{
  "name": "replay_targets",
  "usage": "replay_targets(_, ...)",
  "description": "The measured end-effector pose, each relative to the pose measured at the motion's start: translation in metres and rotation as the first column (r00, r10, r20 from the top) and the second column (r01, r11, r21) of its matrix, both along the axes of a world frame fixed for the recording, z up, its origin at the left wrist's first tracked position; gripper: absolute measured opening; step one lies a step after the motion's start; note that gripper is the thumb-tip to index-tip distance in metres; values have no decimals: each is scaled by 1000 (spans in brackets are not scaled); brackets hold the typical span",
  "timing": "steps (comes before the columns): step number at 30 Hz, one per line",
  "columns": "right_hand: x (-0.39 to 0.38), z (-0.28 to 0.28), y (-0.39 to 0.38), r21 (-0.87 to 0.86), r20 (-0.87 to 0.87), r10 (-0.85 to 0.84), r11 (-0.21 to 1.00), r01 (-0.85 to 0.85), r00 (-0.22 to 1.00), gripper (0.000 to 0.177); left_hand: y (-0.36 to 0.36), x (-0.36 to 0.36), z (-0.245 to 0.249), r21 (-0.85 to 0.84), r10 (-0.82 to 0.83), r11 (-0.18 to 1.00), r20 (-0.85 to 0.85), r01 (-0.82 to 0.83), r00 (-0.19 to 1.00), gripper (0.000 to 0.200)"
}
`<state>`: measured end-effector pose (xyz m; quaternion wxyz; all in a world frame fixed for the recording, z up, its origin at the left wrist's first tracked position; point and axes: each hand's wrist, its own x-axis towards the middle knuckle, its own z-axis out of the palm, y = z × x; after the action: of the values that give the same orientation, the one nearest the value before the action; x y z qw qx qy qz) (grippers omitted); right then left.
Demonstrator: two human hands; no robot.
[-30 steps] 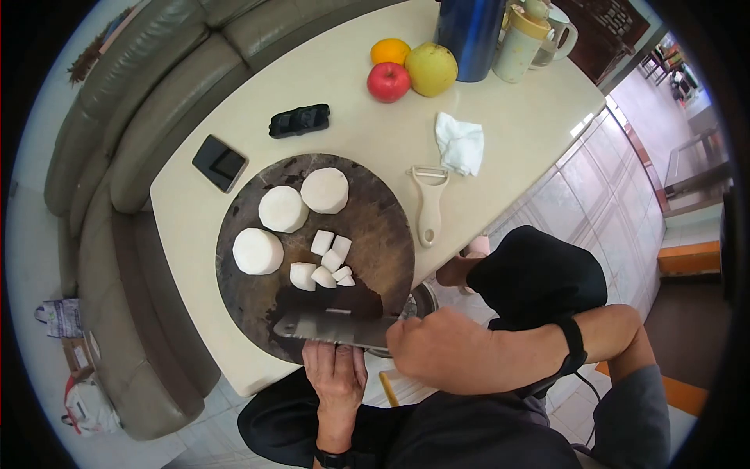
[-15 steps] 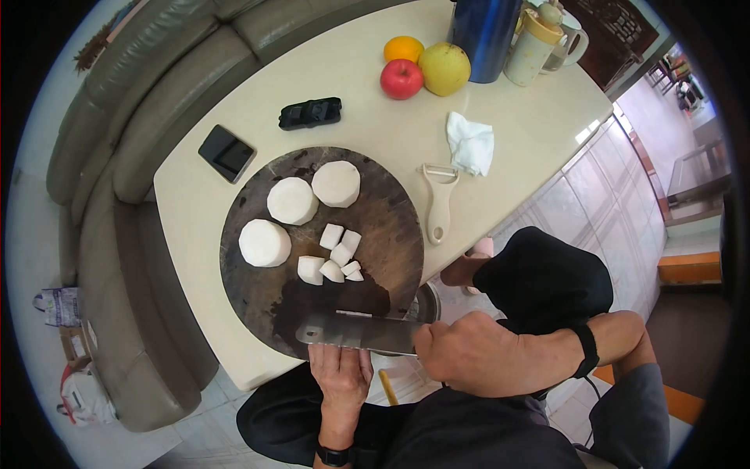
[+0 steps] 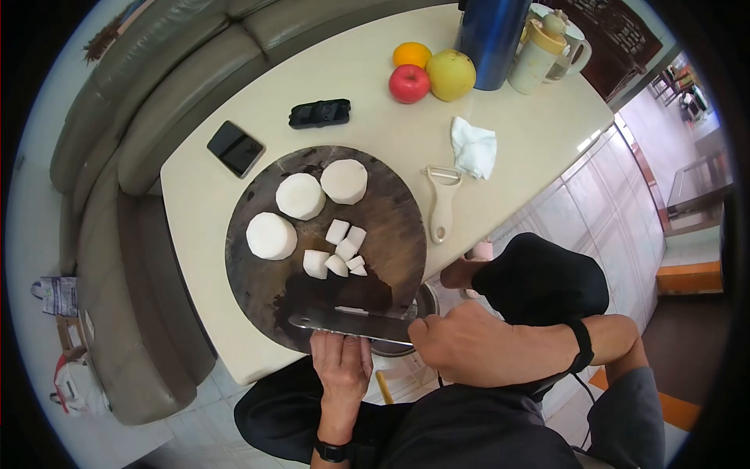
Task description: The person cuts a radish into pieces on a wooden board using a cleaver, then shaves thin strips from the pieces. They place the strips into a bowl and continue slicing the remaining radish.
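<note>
My right hand [image 3: 469, 344] is wrapped round the handle of a wide-bladed knife [image 3: 351, 324], whose blade reaches left over the near part of a round dark cutting board [image 3: 391, 227]. My left hand [image 3: 341, 363] is at the board's near edge, just under the blade, fingers together; whatever its fingertips hold is hidden behind the knife. Three thick white peeled rounds [image 3: 301, 196] lie toward the far left of the board. Several small white chunks [image 3: 345, 248] sit near its middle, beyond a wet dark patch.
On the pale table [image 3: 375, 125] are a phone [image 3: 235, 148], a black object [image 3: 319, 113], an orange [image 3: 412, 55], a red apple [image 3: 408, 84], a yellow-green fruit [image 3: 451, 75], a blue flask [image 3: 492, 39], a peeler [image 3: 443, 205] and a white cloth [image 3: 473, 148]. A metal bowl [image 3: 426, 301] is below the edge.
The view has shifted slightly. The knife blade is tilted differently and a little farther left over my left fingers; my right hand still grips the handle. The white pieces keep their places on the board.
</note>
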<state>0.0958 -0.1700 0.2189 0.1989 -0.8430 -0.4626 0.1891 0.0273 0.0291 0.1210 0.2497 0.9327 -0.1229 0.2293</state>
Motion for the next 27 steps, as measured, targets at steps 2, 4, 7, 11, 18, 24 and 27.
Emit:
replay_targets(2, 0, 4, -1, -48, 12, -4, 999, 5, 1000, 16, 1, -1, 1, 4, -2, 1000, -19, 2, 1000, 23)
replay_targets(4, 0, 3, 0, -69, 30, -2, 998, 4, 1000, 13, 1, 0, 2, 4, -8, 1000, -43, 9, 999, 23)
replay_targets(7, -1, 0, 8, -7, 34, 27, 1000, -26, 999, 10, -1, 1, 5, 15, -14, 1000, -32, 14, 999, 24)
replay_targets(11, -1, -15, 16, 40, 101, -21, 999, 17, 995, 23, -2, -2, 3, 43, 11, 999, -27, -9, 1000, 25)
replay_targets(18, 6, 3, -4, -20, -14, -76, 997, 76, 997, 15, -4, 0, 3, 26, 39, 999, 40, -40, 998, 21)
replay_targets(24, -5, 0, -5, -56, 31, -30, 998, 32, 999, 16, 0, -4, 0, 29, 19, 999, -10, -19, 1000, 23)
replay_targets(27, -9, 4, -2, -73, 63, -24, 997, 29, 998, 15, -1, -5, 5, 17, 19, 1000, -46, -18, 999, 24)
